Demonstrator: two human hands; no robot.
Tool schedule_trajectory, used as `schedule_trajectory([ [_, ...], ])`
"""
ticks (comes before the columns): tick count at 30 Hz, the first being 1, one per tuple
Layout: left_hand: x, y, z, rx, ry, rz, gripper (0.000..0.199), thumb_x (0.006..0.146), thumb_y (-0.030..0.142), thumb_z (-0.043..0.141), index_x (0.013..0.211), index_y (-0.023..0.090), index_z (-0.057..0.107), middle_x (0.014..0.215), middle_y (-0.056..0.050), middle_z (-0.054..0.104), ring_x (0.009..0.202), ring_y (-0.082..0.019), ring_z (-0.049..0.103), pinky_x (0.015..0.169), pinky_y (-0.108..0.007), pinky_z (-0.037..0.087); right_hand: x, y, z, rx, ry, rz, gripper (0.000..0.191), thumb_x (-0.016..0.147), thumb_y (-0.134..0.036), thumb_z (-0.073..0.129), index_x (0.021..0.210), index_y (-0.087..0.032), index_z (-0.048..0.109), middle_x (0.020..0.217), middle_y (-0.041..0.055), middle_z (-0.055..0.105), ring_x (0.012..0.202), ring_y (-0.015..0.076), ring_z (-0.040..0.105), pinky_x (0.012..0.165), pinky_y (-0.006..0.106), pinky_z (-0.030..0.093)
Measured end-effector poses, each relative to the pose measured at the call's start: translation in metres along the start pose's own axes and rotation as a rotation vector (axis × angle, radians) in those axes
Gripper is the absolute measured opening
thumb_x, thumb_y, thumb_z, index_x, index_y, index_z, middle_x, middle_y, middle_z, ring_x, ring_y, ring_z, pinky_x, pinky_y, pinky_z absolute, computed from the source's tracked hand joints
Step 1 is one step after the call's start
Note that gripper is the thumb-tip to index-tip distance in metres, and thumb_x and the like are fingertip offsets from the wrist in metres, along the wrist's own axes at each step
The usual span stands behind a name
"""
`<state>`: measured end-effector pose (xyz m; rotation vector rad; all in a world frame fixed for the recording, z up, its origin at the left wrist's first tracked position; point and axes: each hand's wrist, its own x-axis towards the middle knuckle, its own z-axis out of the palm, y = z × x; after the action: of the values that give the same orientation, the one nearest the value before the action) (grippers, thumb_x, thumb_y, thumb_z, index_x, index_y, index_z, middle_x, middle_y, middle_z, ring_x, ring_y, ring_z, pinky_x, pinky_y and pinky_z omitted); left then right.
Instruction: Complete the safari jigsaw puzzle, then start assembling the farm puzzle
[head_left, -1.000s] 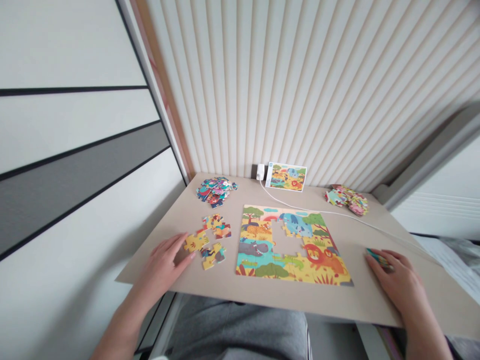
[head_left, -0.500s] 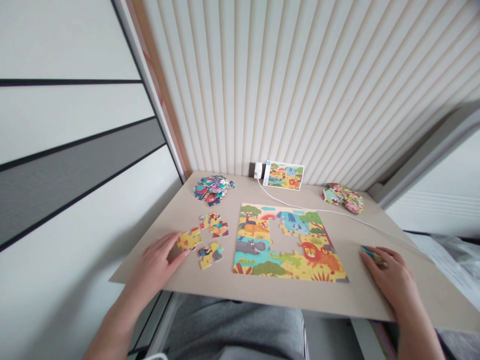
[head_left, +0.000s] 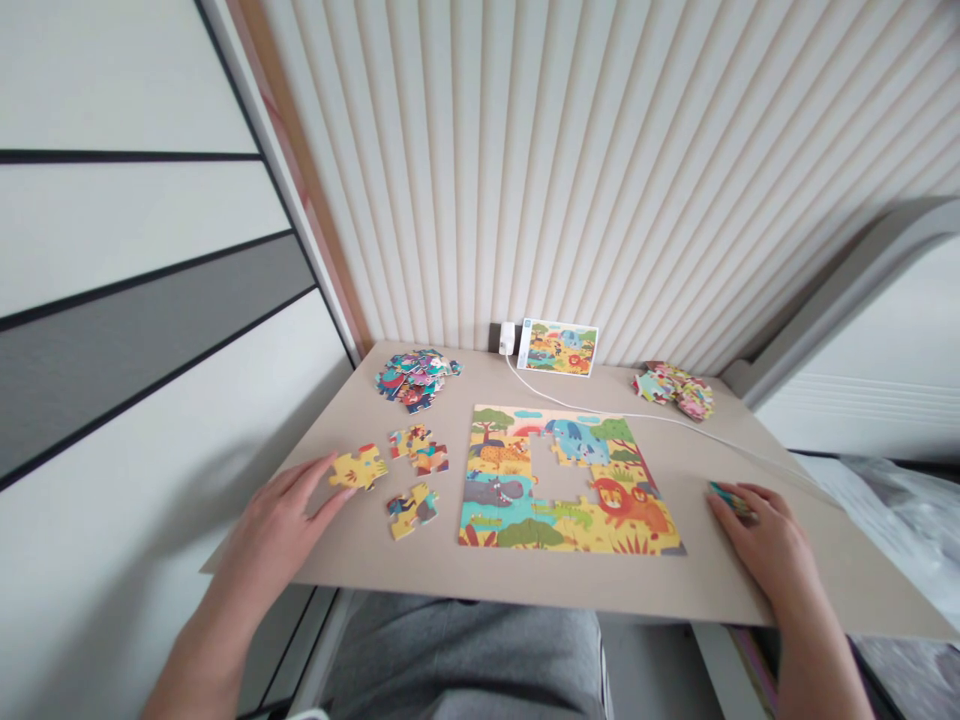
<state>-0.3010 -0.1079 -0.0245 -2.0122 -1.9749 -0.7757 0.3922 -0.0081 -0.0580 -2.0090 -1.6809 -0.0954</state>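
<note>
Since a sec ago, the yellow pc (head_left: pixel 358 468) has come away from the upper loose bunch (head_left: pixel 427 459): they were touching or nearly so, now there's a clear gap. It's also turned a bit, red tab nearer the top. L hand (head_left: pixel 281 525) went w/ it, fingers & thumb pinching its L edge; can't tell if it's lifted or flat. So this pc is now singled out, well L of the partly built puzzle (head_left: pixel 559 515), whose middle is still open & unchanged.

R hand (head_left: pixel 765 535) hasn't shifted: resting on the surface (head_left: pixel 435 580) R of the puzzle, fingers curled round a teal-edged pc (head_left: pixel 724 492), maybe > 1; mostly hidden, count unclear. The lower loose bunch (head_left: pixel 409 522) also stays put, btwn L hand & puzzle, apart from both. Picture card (head_left: pixel 561 348) leans at the back, w/ L pile (head_left: pixel 415 378) & R pile (head_left: pixel 675 388) either side, both untouched.
</note>
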Motion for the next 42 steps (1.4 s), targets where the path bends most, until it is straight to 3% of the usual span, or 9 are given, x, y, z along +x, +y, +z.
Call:
schedule_trajectory([
  [4,0.019,0.033,-0.004,-0.118,0.007,0.102,0.046,0.102,0.050,0.055,0.139,0.023,0.056,0.131,-0.012,0.068,0.118,-0.030,0.066,0.107,-0.047,0.050,0.000,-0.003,-0.003,0.001,-0.003,0.002,0.058,0.086,-0.071,0.052,0.114,-0.027,0.076,0.125,0.0099,0.066,0.113,0.0326,0.065,0.099,0.047,0.050],
  [8,0.038,0.076,0.010,-0.211,-0.010,0.260,0.045,0.101,0.049,0.058,0.137,0.022,0.061,0.130,-0.012,0.069,0.120,-0.029,0.065,0.107,-0.045,0.052,0.000,-0.002,-0.003,-0.003,-0.024,0.007,0.058,0.087,-0.071,0.052,0.115,-0.027,0.076,0.126,0.0102,0.065,0.112,0.0322,0.066,0.098,0.047,0.050],
  [11,0.045,0.091,0.022,-0.217,-0.010,0.311,0.044,0.102,0.048,0.057,0.136,0.021,0.062,0.129,-0.012,0.070,0.119,-0.029,0.065,0.107,-0.045,0.052,0.000,0.001,-0.001,-0.004,-0.032,0.017,0.057,0.087,-0.071,0.053,0.116,-0.028,0.075,0.128,0.0094,0.064,0.108,0.0312,0.067,0.097,0.046,0.050],
  [14,0.044,0.081,0.026,-0.197,0.002,0.262,0.047,0.102,0.050,0.056,0.139,0.021,0.060,0.131,-0.013,0.069,0.119,-0.030,0.066,0.106,-0.045,0.052,0.001,0.003,0.000,-0.005,-0.023,0.014,0.056,0.087,-0.070,0.053,0.116,-0.028,0.075,0.127,0.0090,0.064,0.109,0.0314,0.067,0.098,0.046,0.050],
  [20,0.021,0.020,0.021,-0.152,-0.006,0.063,0.052,0.102,0.059,0.050,0.138,0.023,0.059,0.132,-0.014,0.068,0.118,-0.031,0.066,0.105,-0.047,0.051,0.002,0.005,0.003,-0.012,-0.016,0.016,0.056,0.085,-0.071,0.055,0.114,-0.028,0.076,0.126,0.0084,0.065,0.111,0.0314,0.065,0.101,0.047,0.048],
  [24,0.011,-0.003,0.017,-0.153,-0.105,-0.011,0.059,0.102,0.065,0.043,0.137,0.020,0.059,0.131,-0.015,0.069,0.117,-0.031,0.067,0.105,-0.047,0.052,0.001,0.001,0.000,-0.005,-0.007,0.021,0.056,0.085,-0.071,0.055,0.114,-0.028,0.076,0.126,0.0086,0.065,0.112,0.0316,0.065,0.101,0.047,0.048],
  [28,0.009,0.011,0.013,-0.075,-0.143,0.042,0.057,0.102,0.060,0.046,0.141,0.020,0.058,0.137,-0.015,0.066,0.125,-0.032,0.062,0.109,-0.049,0.048,-0.001,-0.003,-0.002,-0.001,-0.008,0.012,0.056,0.086,-0.070,0.054,0.116,-0.027,0.076,0.127,0.0096,0.065,0.113,0.0325,0.065,0.101,0.047,0.048],
  [34,0.004,0.055,0.003,-0.059,-0.234,0.230,0.058,0.089,0.059,0.070,0.135,0.025,0.063,0.130,-0.010,0.069,0.120,-0.032,0.064,0.107,-0.047,0.049,0.000,0.000,-0.002,-0.007,-0.027,0.021,0.056,0.086,-0.070,0.054,0.117,-0.028,0.075,0.127,0.0093,0.065,0.115,0.0326,0.065,0.102,0.048,0.048],
  [42,0.008,0.060,0.003,-0.092,-0.239,0.274,0.044,0.093,0.047,0.068,0.132,0.027,0.065,0.122,-0.008,0.073,0.114,-0.029,0.066,0.105,-0.046,0.049,0.001,0.005,0.001,-0.019,-0.012,0.004,0.058,0.086,-0.071,0.053,0.115,-0.026,0.076,0.126,0.0099,0.065,0.113,0.0325,0.065,0.102,0.048,0.048],
])
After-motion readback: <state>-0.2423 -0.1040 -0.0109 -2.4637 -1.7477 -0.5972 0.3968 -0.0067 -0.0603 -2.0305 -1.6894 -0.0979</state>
